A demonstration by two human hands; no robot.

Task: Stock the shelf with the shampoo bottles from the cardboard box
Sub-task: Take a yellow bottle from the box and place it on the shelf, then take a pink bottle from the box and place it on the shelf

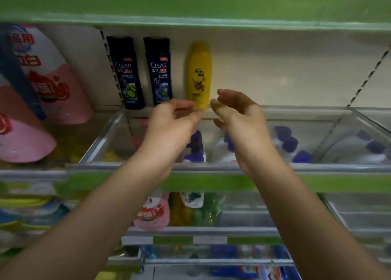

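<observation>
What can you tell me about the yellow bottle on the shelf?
The yellow bottle is a tall, rounded, glossy, plastic-looking bottle with a small dark logo and a brownish picture on its front. It stands upright at the back of the shelf, right of two dark blue bottles and apart from them. Both hands reach just in front of its base; whether either touches it is unclear.

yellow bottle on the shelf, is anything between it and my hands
Nothing visible. The yellow bottle stands upright at the back of the shelf, right of two dark bottles. The left hand and right hand sit just before its base, holding nothing.
</observation>
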